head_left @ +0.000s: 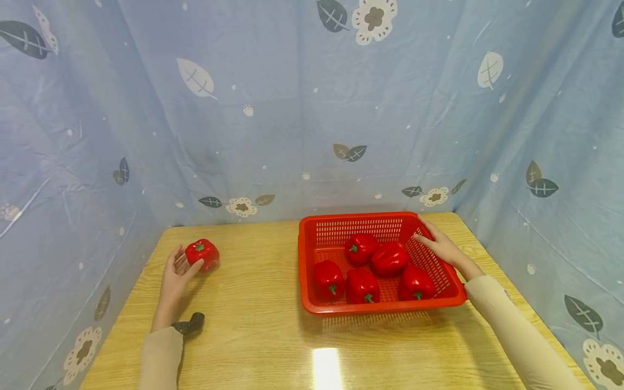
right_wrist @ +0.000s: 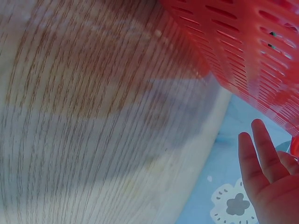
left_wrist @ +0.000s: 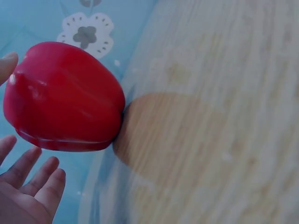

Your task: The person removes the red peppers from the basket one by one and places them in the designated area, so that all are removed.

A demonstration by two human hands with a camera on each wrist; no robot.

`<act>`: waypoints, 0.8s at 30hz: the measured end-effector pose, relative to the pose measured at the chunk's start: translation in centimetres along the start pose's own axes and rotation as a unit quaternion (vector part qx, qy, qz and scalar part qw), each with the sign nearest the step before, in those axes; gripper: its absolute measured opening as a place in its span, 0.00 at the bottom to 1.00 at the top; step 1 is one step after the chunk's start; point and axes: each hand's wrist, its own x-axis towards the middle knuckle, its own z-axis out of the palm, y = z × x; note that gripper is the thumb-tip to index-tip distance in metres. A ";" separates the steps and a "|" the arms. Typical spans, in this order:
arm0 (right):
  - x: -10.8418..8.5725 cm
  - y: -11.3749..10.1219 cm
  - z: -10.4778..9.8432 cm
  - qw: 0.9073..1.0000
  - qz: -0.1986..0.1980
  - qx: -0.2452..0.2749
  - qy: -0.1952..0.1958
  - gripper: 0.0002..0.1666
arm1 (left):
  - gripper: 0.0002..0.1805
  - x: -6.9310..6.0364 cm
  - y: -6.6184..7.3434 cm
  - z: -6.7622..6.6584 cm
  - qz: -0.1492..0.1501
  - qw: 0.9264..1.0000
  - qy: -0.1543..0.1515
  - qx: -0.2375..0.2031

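Observation:
A red bell pepper point(head_left: 202, 254) with a green stem stands on the table at the left. Beside it is my left hand point(head_left: 176, 274), thumb and fingers parted around its near left side. In the left wrist view, the fingers point(left_wrist: 50, 189) spread just below the pepper point(left_wrist: 65, 98); whether they touch it I cannot tell. On the right sits a red plastic basket point(head_left: 308, 271) holding several red bell peppers point(head_left: 390, 259). My right hand point(head_left: 441, 246) is at its right rim, thumb over the inside. Straight fingers point(right_wrist: 266, 151) show outside the basket wall in the right wrist view.
A wooden table point(head_left: 253, 281) carries everything. Blue patterned cloth point(head_left: 273, 119) hangs behind and on both sides, close to the table's edges. A small black device point(head_left: 192, 324) is at my left wrist.

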 end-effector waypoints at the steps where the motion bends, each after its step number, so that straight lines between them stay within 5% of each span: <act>1: 0.0 0.0 0.0 1.000 0.000 0.000 0.000 0.44 | 0.46 0.0 0.1 0.0 0.004 1.000 0.000 0.001; 24: 0.1 0.2 0.1 1.000 0.002 -0.001 0.000 0.44 | 0.44 -0.2 2.3 -0.5 0.068 0.997 0.001 0.033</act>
